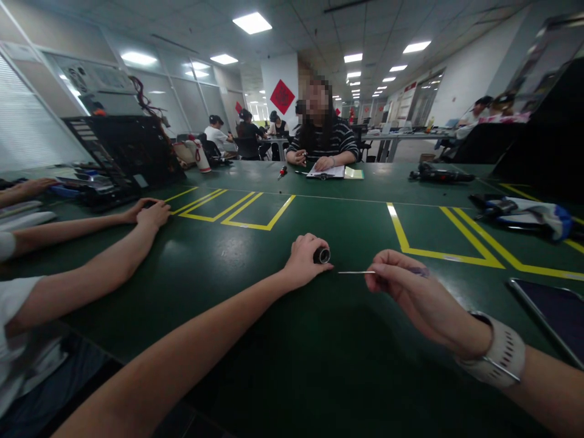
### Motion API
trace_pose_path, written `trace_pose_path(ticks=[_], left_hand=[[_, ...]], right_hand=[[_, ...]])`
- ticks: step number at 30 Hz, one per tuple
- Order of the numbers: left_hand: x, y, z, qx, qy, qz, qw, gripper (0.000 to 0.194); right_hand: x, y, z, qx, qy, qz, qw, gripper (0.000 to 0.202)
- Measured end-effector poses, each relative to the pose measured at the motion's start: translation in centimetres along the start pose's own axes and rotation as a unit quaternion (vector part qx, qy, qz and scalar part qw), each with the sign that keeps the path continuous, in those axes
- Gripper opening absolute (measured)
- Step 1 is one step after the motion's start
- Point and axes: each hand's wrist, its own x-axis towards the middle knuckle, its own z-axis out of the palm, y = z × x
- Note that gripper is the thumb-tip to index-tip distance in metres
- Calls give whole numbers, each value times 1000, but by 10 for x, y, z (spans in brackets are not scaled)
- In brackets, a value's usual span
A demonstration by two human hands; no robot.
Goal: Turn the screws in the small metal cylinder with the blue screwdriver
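Note:
My left hand is closed around a small black cylinder with a pale ring at its round end, which faces me and to the right. The hand is at the green tabletop. To its right, my right hand pinches a thin, pale, straight stick between thumb and fingers. The stick points left, level, its free tip a short way from my left thumb and not touching the cylinder. What exactly the stick is, I cannot make out.
Yellow tape outlines mark the table. A phone lies at right, beyond it a blue-white bundle and a black tool. A co-worker's hands are at left. Across sits a person with a clipboard, near a red-handled tool.

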Motion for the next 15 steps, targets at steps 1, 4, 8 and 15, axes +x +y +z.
trace_pose_path(ticks=[1,4,8,15], left_hand=[[1,-1,0,-6,-9,4,1000,28],[4,-3,1,-76,-52,-5,996,31],[3,-6,2,-130,-74,-4,989,26],[0,-2,2,-77,-65,40,994,15]], right_hand=[[5,1,3,0,6,-11,1000,15],[19,8,11,-4,28,-43,999,15],[27,24,17,-28,25,-66,997,14],[16,30,15,-212,-3,-92,973,21]])
